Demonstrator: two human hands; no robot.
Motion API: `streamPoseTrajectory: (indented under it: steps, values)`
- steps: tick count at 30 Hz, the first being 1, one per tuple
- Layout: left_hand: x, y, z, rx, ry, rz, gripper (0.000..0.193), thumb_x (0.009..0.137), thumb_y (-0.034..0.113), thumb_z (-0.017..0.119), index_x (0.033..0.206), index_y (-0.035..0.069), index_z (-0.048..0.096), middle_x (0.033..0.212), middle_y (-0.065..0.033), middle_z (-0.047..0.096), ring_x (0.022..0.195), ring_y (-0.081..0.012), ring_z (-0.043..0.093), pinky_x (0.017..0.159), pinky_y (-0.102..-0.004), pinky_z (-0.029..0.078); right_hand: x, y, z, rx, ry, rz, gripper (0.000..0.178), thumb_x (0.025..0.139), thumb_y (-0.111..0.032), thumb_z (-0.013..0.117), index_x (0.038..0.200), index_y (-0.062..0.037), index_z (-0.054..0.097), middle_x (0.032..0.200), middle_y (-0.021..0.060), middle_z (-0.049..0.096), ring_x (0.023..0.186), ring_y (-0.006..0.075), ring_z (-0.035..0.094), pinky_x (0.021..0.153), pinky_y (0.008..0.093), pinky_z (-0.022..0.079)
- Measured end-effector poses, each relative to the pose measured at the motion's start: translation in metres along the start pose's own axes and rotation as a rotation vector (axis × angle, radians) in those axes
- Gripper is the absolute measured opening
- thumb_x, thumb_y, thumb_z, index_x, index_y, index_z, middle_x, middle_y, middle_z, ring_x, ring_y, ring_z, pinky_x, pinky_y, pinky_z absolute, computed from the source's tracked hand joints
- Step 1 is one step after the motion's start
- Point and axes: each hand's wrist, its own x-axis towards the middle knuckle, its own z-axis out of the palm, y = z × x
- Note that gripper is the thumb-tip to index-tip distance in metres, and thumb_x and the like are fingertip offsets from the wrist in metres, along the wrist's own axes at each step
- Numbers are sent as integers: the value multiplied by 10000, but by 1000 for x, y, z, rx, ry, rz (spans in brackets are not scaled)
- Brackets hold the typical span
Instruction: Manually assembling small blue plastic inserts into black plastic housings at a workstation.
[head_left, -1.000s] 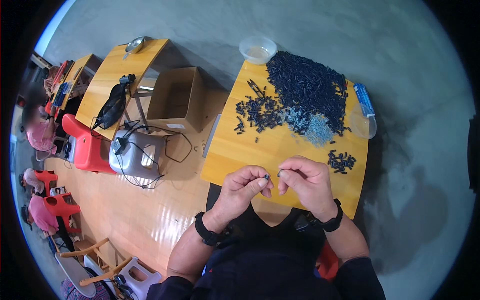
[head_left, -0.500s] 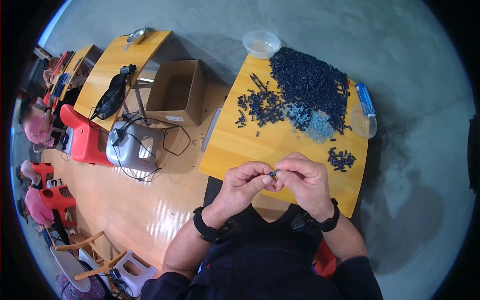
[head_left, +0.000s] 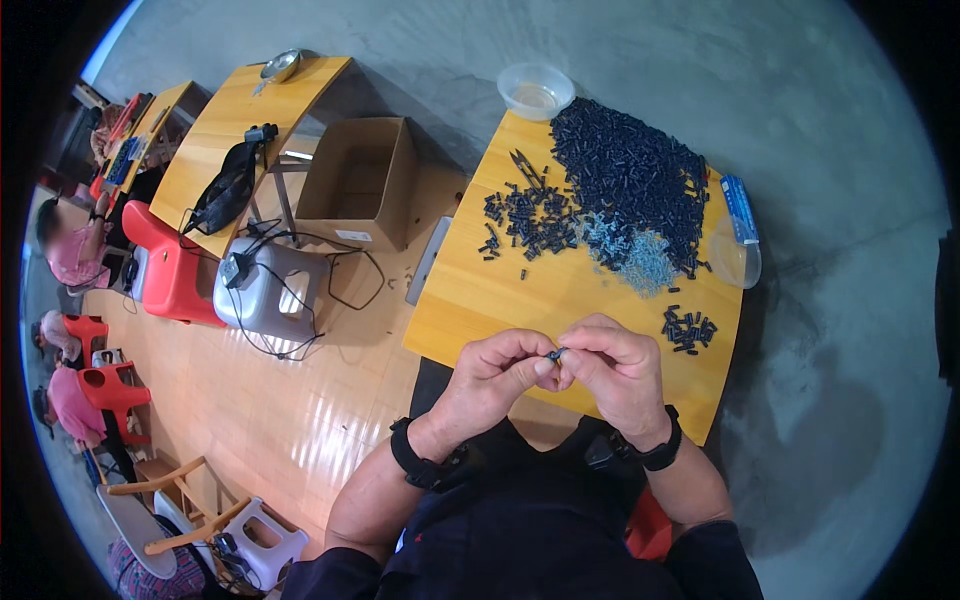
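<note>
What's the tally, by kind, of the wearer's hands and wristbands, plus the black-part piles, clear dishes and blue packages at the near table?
Hands: 2
Wristbands: 2
Black-part piles: 3
Clear dishes: 2
Blue packages: 1
Total: 10

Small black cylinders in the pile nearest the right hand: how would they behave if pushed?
The black cylinders would probably roll, given their tubelike shape, and scatter, since they lie loose on the table. They seem stiff: their outlines look straight.
</note>
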Motion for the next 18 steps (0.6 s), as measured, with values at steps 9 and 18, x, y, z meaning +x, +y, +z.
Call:
streamPoseTrajectory:
  steps: [9, 18]
  values:
    - [2, 0, -1, -20, 9, -7, 126, 945, 43, 536, 1020, -37, 599, 917, -56, 646, 860, -115, 624, 801, -253, 525, 3, 3, -2, -6, -7, -3, 151, 861, 73, 601, 999, 27, 640, 901, 89, 611, 724, 118, 616, 641, 225, 516]
    - [5, -1, -3, -19, 13, -16, 130, 949, 47, 530, 1018, -40, 598, 920, -58, 647, 851, -112, 623, 792, -251, 523, 5, 6, -1, -19, 7, 5, 134, 860, 70, 603, 982, 30, 643, 901, 93, 615, 733, 124, 624, 642, 228, 522]
